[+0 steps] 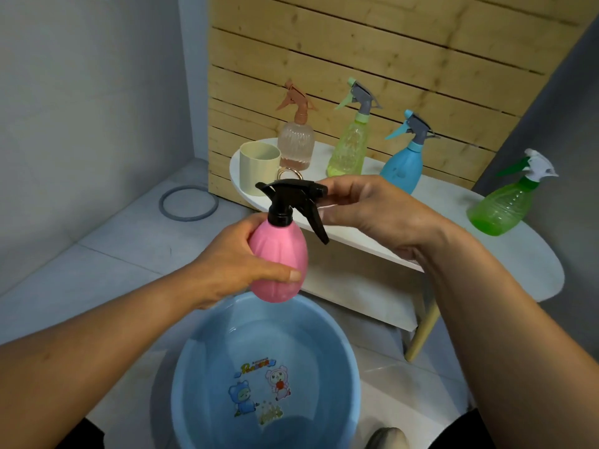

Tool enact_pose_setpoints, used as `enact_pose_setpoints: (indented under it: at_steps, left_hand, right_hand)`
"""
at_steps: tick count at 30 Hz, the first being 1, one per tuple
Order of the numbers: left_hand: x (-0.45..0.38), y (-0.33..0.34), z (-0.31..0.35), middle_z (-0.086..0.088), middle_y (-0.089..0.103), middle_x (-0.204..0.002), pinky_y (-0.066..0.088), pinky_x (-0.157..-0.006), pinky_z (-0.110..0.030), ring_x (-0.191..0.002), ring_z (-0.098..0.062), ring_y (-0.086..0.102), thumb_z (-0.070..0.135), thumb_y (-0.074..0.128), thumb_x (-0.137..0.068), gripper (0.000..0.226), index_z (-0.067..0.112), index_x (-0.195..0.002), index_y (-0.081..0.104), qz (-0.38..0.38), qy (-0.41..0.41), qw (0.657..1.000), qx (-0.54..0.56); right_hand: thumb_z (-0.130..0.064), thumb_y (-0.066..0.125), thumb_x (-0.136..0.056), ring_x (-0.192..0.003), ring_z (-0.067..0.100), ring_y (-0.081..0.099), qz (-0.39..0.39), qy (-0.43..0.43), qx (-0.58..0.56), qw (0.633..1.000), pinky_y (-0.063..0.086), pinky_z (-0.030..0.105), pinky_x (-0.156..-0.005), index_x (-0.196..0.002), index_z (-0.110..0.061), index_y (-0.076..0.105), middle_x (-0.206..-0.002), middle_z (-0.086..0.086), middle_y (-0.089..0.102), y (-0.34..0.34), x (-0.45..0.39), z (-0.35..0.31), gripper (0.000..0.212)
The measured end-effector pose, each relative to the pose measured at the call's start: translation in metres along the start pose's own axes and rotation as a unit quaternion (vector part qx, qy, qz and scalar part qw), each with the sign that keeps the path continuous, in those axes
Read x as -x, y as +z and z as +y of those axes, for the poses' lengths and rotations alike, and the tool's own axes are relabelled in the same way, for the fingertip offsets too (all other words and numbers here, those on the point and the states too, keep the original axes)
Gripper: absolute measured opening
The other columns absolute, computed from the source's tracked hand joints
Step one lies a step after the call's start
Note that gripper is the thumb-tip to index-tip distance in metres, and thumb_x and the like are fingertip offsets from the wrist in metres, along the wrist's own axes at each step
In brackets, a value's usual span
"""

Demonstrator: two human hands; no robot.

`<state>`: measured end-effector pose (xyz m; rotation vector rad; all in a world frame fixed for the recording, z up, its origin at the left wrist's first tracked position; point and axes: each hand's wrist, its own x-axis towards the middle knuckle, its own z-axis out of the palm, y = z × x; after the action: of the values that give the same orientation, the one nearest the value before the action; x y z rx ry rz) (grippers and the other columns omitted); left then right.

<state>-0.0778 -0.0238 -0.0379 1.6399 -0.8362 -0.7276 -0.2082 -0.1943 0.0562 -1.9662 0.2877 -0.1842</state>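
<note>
My left grip wraps round the pink bottle, thumb across its front, and holds it upright just above the basin, which stands on the floor. My right grip pinches the nozzle end of the black sprayer seated on the bottle's neck; its trigger hangs down to the right. The basin holds water over cartoon figures on its bottom. Behind, on the white surface, stand a cup, a clear bottle, a yellow bottle and a blue bottle in a row. A green bottle stands apart at the right end. A grey ring lies on the floor to the left.
</note>
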Motion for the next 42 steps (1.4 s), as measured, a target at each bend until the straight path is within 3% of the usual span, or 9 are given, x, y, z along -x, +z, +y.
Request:
enact_pose_setpoints:
  at_steps: [5, 10, 19, 25, 28, 33, 36, 39, 42]
  left_hand:
    - [-0.001, -0.002, 0.005, 0.005, 0.074, -0.108, 0.061, -0.075, -0.03, -0.101, -0.014, 0.072, 0.004, 0.092, -0.064, 0.068, 0.029, -0.121, 0.065, -0.129, -0.013, 0.991, 0.021]
    - [0.0, -0.006, 0.0, 0.0, 0.073, -0.112, 0.061, -0.08, -0.034, -0.105, -0.017, 0.071, 0.007, 0.092, -0.066, 0.067, 0.022, -0.125, 0.064, -0.179, -0.024, 0.983, -0.003]
    - [-0.005, -0.004, -0.003, 0.013, 0.072, -0.105, 0.063, -0.075, -0.03, -0.1, -0.011, 0.069, 0.019, 0.099, -0.055, 0.071, 0.038, -0.115, 0.067, -0.06, 0.021, 0.997, -0.037]
    - [-0.007, -0.004, 0.009, 0.015, 0.061, -0.125, 0.058, -0.075, -0.018, -0.109, -0.001, 0.063, 0.022, 0.096, -0.059, 0.099, 0.04, -0.139, 0.043, -0.049, 0.04, 0.998, 0.007]
    - [-0.004, 0.007, 0.012, 0.012, 0.055, -0.129, 0.053, -0.072, -0.014, -0.11, -0.004, 0.058, 0.045, 0.097, -0.048, 0.11, 0.041, -0.141, 0.038, -0.036, 0.036, 0.997, -0.055]
    - [0.0, 0.021, 0.012, 0.019, 0.054, -0.12, 0.048, -0.064, -0.01, -0.106, -0.003, 0.055, 0.034, 0.099, -0.052, 0.106, 0.042, -0.139, 0.039, 0.033, 0.055, 0.996, -0.055]
    - [-0.004, 0.016, 0.023, 0.019, 0.059, -0.119, 0.054, -0.061, -0.011, -0.107, -0.006, 0.059, 0.024, 0.1, -0.053, 0.101, 0.042, -0.136, 0.044, 0.021, 0.057, 0.998, -0.034]
    - [-0.021, 0.02, 0.052, 0.021, 0.058, -0.117, 0.054, -0.062, -0.015, -0.104, -0.004, 0.058, 0.025, 0.098, -0.054, 0.091, 0.045, -0.125, 0.046, -0.006, 0.069, 0.996, -0.048]
    - [-0.044, 0.032, 0.085, 0.021, 0.058, -0.118, 0.055, -0.072, -0.02, -0.106, -0.004, 0.059, 0.024, 0.098, -0.056, 0.085, 0.046, -0.121, 0.048, -0.04, 0.089, 0.993, -0.064]
  right_hand:
    - [-0.005, 0.074, -0.087, -0.109, 0.012, 0.066, -0.093, 0.001, 0.014, 0.996, 0.051, 0.028, -0.101, -0.121, -0.006, 0.069, -0.116, 0.009, 0.073, 0.007, -0.004, 0.012, 0.034]
    - [-0.01, 0.074, -0.089, -0.103, 0.003, 0.067, -0.091, 0.023, 0.021, 0.995, 0.05, 0.019, -0.095, -0.121, -0.009, 0.071, -0.106, -0.004, 0.075, 0.016, -0.005, 0.015, 0.032]
    - [-0.032, 0.078, -0.087, -0.089, 0.015, 0.066, 0.061, -0.015, 0.172, 0.983, 0.054, 0.035, -0.086, -0.097, -0.024, 0.074, -0.092, -0.005, 0.072, 0.043, -0.009, 0.014, 0.014]
    - [-0.035, 0.077, -0.087, -0.078, 0.023, 0.066, 0.177, 0.001, 0.141, 0.974, 0.056, 0.043, -0.071, -0.089, -0.018, 0.071, -0.084, -0.003, 0.071, 0.047, -0.014, 0.007, 0.018]
    - [-0.032, 0.077, -0.085, -0.065, 0.013, 0.056, 0.238, 0.015, 0.134, 0.962, 0.044, 0.029, -0.055, -0.078, -0.019, 0.064, -0.073, -0.006, 0.061, 0.049, -0.015, -0.003, 0.02]
    - [-0.035, 0.085, -0.076, -0.064, 0.014, 0.057, 0.219, 0.064, 0.125, 0.966, 0.048, 0.033, -0.056, -0.07, -0.013, 0.064, -0.07, -0.003, 0.063, 0.042, -0.008, -0.018, 0.031]
    - [-0.039, 0.091, -0.068, -0.072, 0.008, 0.056, 0.143, 0.093, 0.104, 0.98, 0.047, 0.027, -0.07, -0.097, -0.006, 0.069, -0.078, -0.004, 0.06, 0.012, -0.002, -0.029, 0.05]
    - [-0.04, 0.089, -0.071, -0.1, 0.009, 0.064, 0.132, 0.055, 0.131, 0.981, 0.053, 0.031, -0.093, -0.138, -0.023, 0.055, -0.108, -0.009, 0.064, -0.033, 0.006, -0.048, 0.077]
    - [-0.029, 0.082, -0.082, -0.097, 0.006, 0.066, 0.138, -0.028, 0.208, 0.968, 0.054, 0.025, -0.088, -0.125, -0.024, 0.069, -0.11, -0.008, 0.071, -0.074, 0.01, -0.071, 0.045]
